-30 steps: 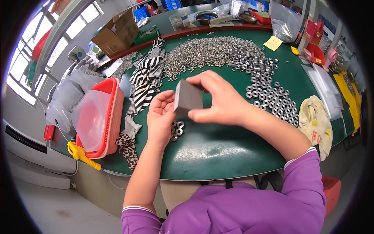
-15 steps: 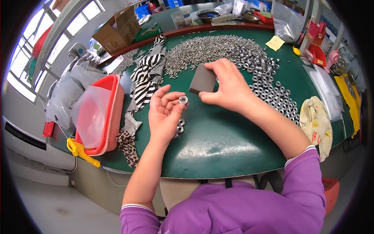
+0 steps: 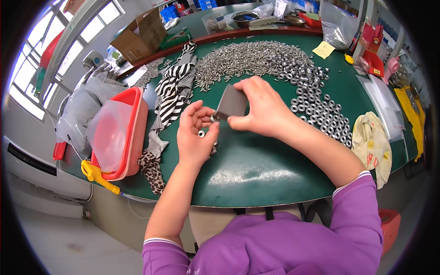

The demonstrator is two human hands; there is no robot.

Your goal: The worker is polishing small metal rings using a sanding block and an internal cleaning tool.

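Between the thumb and fingers of my left hand (image 3: 196, 133) is a small silver metal ring (image 3: 214, 118). My right hand (image 3: 262, 107) grips a dark grey rectangular block (image 3: 233, 101) by its right side. The block's lower left edge meets the ring or lies just over it; whether they touch I cannot tell. Several similar loose rings (image 3: 201, 134) lie on the green table beside and partly behind my left hand. Farther right, many metal rings (image 3: 323, 110) are spread out, adjoining a large heap of small metal pins (image 3: 233, 59).
A red plastic basket (image 3: 137, 133) with clear bags stands at the left, a yellow-handled air gun (image 3: 94, 173) beside it. Striped cloth (image 3: 172, 87) lies between basket and pins. A stained cream glove (image 3: 371, 146) rests at the right edge. A cardboard box (image 3: 142, 36) stands far left.
The block has moved left and down, from apart to right against or over the ring, and tilted. My left hand has shifted slightly, still holding the ring.
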